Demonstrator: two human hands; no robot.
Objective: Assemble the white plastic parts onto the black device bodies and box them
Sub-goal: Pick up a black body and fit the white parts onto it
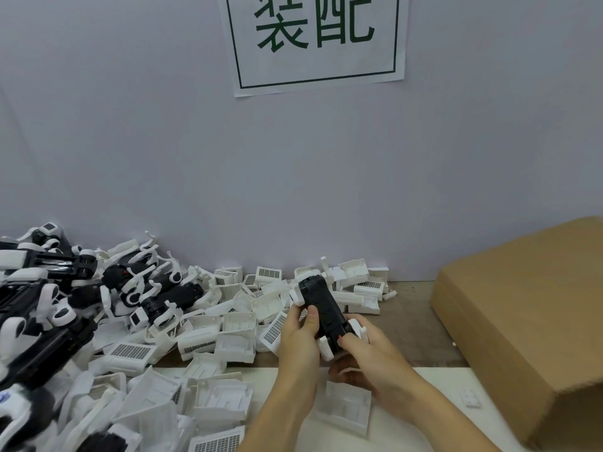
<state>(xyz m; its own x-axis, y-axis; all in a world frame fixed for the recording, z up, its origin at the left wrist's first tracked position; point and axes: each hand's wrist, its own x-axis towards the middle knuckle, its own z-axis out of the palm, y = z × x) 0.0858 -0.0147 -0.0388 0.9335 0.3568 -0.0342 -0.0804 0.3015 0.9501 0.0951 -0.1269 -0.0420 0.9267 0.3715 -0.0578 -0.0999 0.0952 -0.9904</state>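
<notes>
The left hand holds a black device body up over the table, its thumb curled against the body's left side. The right hand grips the near end of the same body, thumb on top by a small red spot. The other fingers of both hands are tucked under the body, so they cannot be seen. White plastic bits stick out at the far end and the near end of the body; how they are fixed on is hard to tell.

Just under the hands, one white plastic part lies flat on a white mat. It is boxy with ribs inside, and a wrist covers part of it.

To the left, a big pile of white parts spreads back to the wall. Some show a gray grid of little squares. Farther left lies a heap of black bodies with white loops on them; it is blurry and cut off by the picture's edge.

On the right sits a brown cardboard box, smooth and plain, cut off at the edge. Between the box and the pile is a bare strip of brown table.

On the wall hangs a paper sign with green writing, its top cut off.
</notes>
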